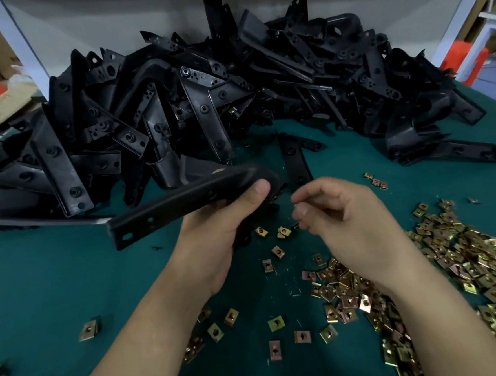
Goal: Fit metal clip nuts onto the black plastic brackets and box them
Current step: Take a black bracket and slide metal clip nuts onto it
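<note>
My left hand (223, 230) grips one end of a long black plastic bracket (180, 205), thumb on top. The bracket slants down to the left above the green table. Just right of that end, my right hand (340, 219) has its fingers curled, and thumb and forefinger pinch a small clip nut (295, 205) that is mostly hidden by the fingertips. A heap of brass-coloured metal clip nuts (457, 264) lies under and right of my right wrist. No box is in view.
A big pile of black brackets (204, 88) fills the back of the green table (41, 278). One bracket (294, 161) lies alone beyond my hands. Loose clip nuts (275, 324) are scattered near my forearms. Orange crates stand off both far corners.
</note>
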`<move>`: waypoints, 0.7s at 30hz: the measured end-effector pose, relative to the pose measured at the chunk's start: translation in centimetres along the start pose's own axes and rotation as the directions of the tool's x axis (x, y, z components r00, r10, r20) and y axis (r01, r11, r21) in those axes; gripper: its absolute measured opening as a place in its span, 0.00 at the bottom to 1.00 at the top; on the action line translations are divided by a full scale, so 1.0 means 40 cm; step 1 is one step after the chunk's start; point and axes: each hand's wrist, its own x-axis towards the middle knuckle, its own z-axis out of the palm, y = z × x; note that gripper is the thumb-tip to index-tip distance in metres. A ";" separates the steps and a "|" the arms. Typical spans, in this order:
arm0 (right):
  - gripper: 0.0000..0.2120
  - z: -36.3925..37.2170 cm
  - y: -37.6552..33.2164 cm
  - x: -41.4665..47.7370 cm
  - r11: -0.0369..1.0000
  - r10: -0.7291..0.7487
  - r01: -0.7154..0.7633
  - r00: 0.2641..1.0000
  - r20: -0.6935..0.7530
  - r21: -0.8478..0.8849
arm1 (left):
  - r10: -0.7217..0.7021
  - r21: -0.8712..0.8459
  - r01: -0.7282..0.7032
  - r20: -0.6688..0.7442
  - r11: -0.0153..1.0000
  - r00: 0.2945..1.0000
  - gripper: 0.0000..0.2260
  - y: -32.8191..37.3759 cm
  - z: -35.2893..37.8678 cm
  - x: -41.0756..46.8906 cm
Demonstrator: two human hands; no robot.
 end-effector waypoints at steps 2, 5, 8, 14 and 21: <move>0.08 0.008 0.000 -0.001 1.000 -0.013 0.013 1.000 -0.010 0.011 | 0.082 0.031 -0.082 -0.005 0.996 0.997 0.13 -0.004 0.001 0.000; 0.07 0.014 -0.001 -0.001 0.998 0.010 -0.009 1.000 -0.013 0.060 | 0.099 0.017 -0.098 -0.038 0.995 0.994 0.10 -0.006 0.002 0.004; 0.04 0.020 -0.005 -0.001 0.990 0.042 -0.042 0.999 0.000 0.137 | 0.006 -0.029 -0.007 -0.031 1.000 1.000 0.05 -0.004 -0.002 0.003; 0.05 0.022 0.003 -0.003 0.993 0.080 -0.077 0.996 -0.030 0.089 | 0.087 0.079 -0.082 -0.063 0.993 0.994 0.04 0.010 -0.009 0.003; 0.09 0.021 0.006 -0.001 0.995 0.082 -0.078 0.995 -0.050 0.068 | 0.017 0.055 -0.012 -0.093 0.998 0.996 0.06 0.010 0.006 -0.002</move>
